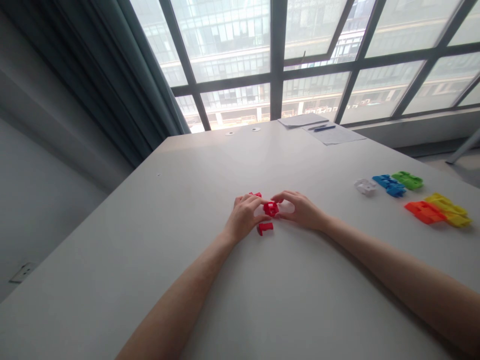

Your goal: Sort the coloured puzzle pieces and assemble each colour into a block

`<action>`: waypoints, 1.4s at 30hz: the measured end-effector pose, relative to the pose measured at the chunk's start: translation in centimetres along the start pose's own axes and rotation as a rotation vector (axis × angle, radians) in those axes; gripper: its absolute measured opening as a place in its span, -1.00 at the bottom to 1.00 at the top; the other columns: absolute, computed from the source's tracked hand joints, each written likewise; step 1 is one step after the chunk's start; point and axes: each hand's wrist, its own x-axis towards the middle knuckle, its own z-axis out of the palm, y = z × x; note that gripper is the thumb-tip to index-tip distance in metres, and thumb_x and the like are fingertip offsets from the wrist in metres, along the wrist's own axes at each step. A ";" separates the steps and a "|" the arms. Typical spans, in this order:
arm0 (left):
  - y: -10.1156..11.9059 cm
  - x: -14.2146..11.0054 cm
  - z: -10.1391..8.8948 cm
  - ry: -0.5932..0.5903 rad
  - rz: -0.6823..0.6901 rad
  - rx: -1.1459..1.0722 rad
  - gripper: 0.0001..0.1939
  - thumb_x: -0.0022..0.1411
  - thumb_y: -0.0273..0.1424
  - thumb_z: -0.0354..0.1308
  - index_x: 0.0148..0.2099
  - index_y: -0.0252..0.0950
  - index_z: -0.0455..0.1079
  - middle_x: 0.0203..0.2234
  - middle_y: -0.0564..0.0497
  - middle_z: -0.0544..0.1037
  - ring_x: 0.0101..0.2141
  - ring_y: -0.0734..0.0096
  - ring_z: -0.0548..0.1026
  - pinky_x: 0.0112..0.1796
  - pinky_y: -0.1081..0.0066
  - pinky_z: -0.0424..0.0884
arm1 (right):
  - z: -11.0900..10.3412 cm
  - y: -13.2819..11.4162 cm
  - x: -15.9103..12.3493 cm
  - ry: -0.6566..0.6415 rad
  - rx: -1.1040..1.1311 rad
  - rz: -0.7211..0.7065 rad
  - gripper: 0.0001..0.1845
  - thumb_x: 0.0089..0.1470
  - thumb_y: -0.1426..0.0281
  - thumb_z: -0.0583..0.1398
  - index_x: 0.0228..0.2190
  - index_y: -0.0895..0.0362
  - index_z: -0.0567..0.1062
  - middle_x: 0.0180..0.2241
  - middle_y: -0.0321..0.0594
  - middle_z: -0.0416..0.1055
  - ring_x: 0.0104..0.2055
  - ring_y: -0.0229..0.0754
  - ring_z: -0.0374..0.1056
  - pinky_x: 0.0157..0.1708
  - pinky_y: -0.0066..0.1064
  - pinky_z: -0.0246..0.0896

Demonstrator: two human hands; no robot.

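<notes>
A small red plastic piece (270,209) with openings in it sits between my two hands at the middle of the table. My left hand (245,215) grips its left side with thumb and forefinger. From the other side, my right hand (298,210) pinches it with the fingers curved and a gap toward the palm. A second red part (266,227), short with a flared end, lies just below my left thumb. Behind my left fingers shows another red part (255,194), partly hidden by the hand.
To the right on the white table (180,210) lie a white piece (365,186), blue pieces (390,185), a green piece (408,180), an orange piece (425,212) and yellow pieces (448,210). Paper sheets (337,136) with pens (324,128) rest at the far edge by the window.
</notes>
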 end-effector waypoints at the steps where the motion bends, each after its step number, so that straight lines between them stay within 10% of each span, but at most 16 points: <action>1: 0.0 0.0 0.0 0.000 0.004 -0.001 -0.72 0.18 -0.28 0.29 -0.04 -0.12 0.45 -0.11 0.02 0.57 0.01 0.25 0.43 0.05 0.20 0.17 | 0.0 0.0 0.0 0.000 -0.002 0.001 -0.74 0.06 0.25 0.27 -0.19 0.05 0.47 -0.16 -0.19 0.53 -0.11 -0.09 0.42 -0.04 -0.25 0.19; 42: -0.2 -0.1 -0.1 0.050 0.011 0.119 -0.60 0.26 -0.20 0.20 0.11 -0.18 0.36 0.00 -0.04 0.51 0.00 0.24 0.40 0.04 0.21 0.20 | -0.3 0.1 -0.1 0.025 0.047 0.010 -0.71 0.12 0.24 0.22 -0.11 0.05 0.51 -0.14 -0.15 0.50 -0.15 -0.12 0.44 -0.12 -0.30 0.33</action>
